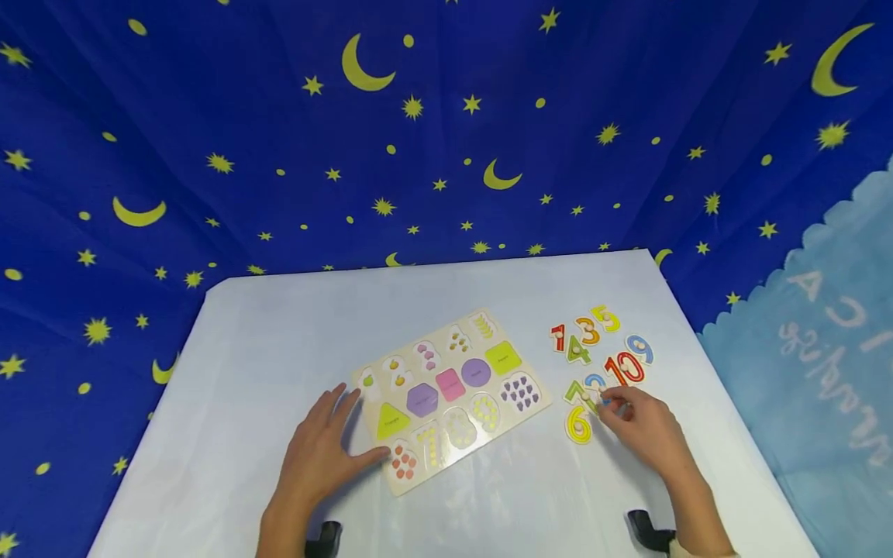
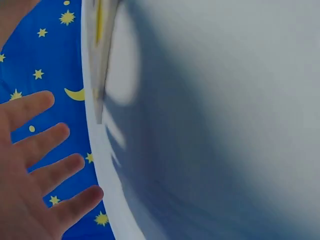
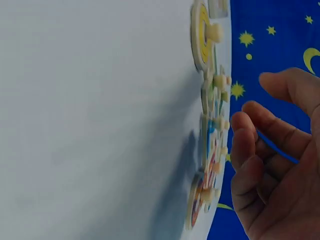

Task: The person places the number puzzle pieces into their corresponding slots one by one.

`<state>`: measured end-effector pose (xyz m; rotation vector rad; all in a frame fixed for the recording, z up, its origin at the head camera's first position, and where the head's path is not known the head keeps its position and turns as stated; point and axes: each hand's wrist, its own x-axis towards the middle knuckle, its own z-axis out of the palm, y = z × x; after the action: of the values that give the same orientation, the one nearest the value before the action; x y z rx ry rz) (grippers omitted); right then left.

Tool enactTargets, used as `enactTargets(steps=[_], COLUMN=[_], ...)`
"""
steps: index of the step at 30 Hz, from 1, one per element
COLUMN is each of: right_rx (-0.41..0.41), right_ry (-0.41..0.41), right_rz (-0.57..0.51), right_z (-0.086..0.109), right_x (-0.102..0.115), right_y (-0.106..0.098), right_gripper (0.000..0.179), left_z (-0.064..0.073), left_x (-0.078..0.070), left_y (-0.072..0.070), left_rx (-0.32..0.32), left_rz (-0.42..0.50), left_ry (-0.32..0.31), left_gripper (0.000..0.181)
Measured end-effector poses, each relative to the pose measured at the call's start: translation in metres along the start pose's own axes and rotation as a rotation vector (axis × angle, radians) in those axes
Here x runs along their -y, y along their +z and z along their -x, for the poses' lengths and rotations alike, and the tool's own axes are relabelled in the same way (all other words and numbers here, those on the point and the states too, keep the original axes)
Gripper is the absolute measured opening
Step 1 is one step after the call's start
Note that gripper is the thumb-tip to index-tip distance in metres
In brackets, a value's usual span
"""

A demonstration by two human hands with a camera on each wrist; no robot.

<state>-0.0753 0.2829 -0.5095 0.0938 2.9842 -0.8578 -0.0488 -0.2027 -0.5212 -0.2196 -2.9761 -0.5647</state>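
Observation:
A pale wooden puzzle board [image 1: 424,403], with coloured shapes and fruit pictures in its recesses, lies at an angle on the table. My left hand [image 1: 324,449] is at its left end, fingers spread and thumb tip right at the lower left edge; in the left wrist view those fingers [image 2: 47,150] are extended. Over the number pieces at the right is my right hand [image 1: 638,422], its fingers bent. The right wrist view shows thumb and forefinger apart with nothing between them. Closest to it are a yellow 6 [image 1: 577,425], a green 7 [image 1: 575,392] and a partly hidden blue numeral [image 1: 594,380].
Further back lie more knobbed number pieces, among them a red 10 [image 1: 624,368], a blue 9 [image 1: 639,349], a green 4 [image 1: 577,350] and a yellow 5 [image 1: 605,318]. The white table [image 1: 314,325] meets a blue star-patterned cloth [image 1: 432,139] behind.

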Motion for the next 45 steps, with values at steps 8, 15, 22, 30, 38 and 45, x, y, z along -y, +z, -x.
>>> enactTargets(steps=[8,15,22,30,38,45], right_rx=[0.086,0.125,0.125,0.116,0.099,0.061], right_ry=[-0.018,-0.038,-0.039,-0.054,-0.08,-0.097], right_rz=[0.005,0.023,0.051,0.044,0.062,0.078], right_z=[-0.001,0.005,0.009,0.01,0.007,0.012], right_x=[0.011,0.015,0.015,0.012,0.015,0.017], right_y=[0.014,0.02,0.021,0.024,0.025,0.024], right_gripper=[0.024,0.025,0.026,0.024,0.022,0.02], left_z=[0.007,0.012,0.009,0.007,0.005,0.005], left_x=[0.001,-0.002,-0.007,-0.009,-0.007,-0.009], left_y=[0.011,0.018,0.015,0.013,0.007,0.01], left_rx=[0.153,0.218,0.251,0.298,0.334,0.325], left_rz=[0.046,0.022,0.006,0.0,0.013,0.036], left_ry=[-0.002,-0.031,-0.034,-0.046,-0.046,-0.038], left_gripper=[0.138,0.142,0.138,0.139,0.136,0.135])
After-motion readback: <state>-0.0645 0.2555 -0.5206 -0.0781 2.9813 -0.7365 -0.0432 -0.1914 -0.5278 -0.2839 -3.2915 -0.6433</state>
